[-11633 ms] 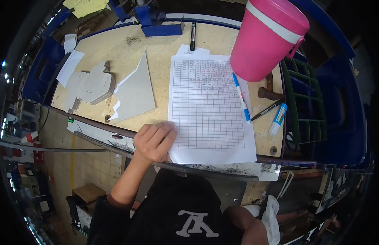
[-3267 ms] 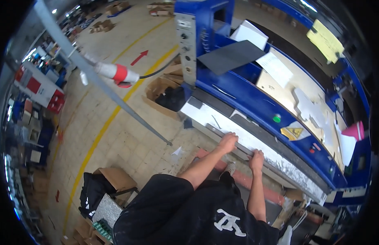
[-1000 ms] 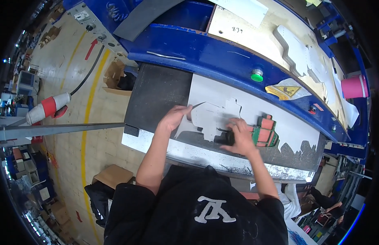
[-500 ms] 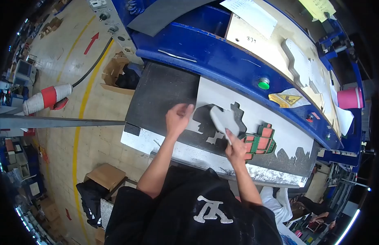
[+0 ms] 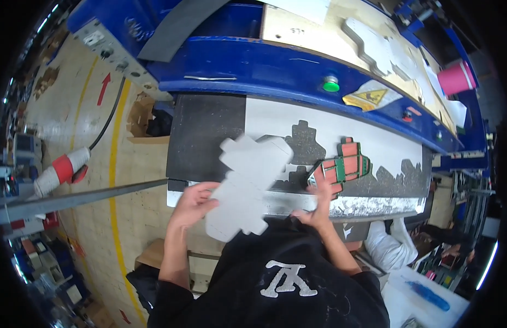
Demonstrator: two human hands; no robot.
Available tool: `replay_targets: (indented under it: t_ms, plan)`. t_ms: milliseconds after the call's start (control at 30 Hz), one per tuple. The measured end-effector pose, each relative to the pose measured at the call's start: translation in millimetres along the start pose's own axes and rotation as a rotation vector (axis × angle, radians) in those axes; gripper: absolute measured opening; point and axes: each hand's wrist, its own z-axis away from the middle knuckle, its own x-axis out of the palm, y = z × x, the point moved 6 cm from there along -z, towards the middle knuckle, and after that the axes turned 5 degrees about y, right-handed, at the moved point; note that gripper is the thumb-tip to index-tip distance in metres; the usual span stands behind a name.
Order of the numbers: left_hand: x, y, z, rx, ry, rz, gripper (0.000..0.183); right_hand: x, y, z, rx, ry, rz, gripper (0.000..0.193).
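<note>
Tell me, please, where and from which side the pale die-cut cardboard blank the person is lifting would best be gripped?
The pale cardboard blank is flat, wide and tilted, with notched tabs all round. It is probably best pinched at a straight stretch of its long edge, coming from the left, where the left hand already meets it. The tabs look likely to bend. The right hand is by the red and green piece.

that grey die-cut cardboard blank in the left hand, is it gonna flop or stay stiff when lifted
The cardboard blank looks thin and flat, so it is probably light. It stays fairly straight though the left hand grips only one edge, so it is likely stiffish, though its tabs may bend along the creases. The right hand is off it.
</note>
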Motion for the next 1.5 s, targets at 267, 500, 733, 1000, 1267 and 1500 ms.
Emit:
replay_targets:
  t_ms: [267,500,733,1000,1267,1500]
  plan:
    - [-80,-10,-72,0.312,0.879,-1.016,0.058,-1,173,17,1.388,0.302,0.777,0.125]
    - [40,-9,-93,0.506,0.743,-0.886,0.059,-31,185,-40,0.673,-0.066,0.335,0.084]
    - [242,-9,-140,0.547,0.348,-0.859,0.121,-82,247,-35,0.198,-0.391,0.364,0.102]
    - [357,-30,-199,0.406,0.465,-0.791,0.151,-107,333,14,0.394,-0.128,0.169,0.079]
    - [339,-16,-246,0.508,0.476,-0.86,0.147,-118,355,24,0.389,0.079,0.169,0.042]
    - [341,-24,-251,0.604,0.454,-0.893,0.142,-135,374,10,0.405,-0.045,0.126,0.05]
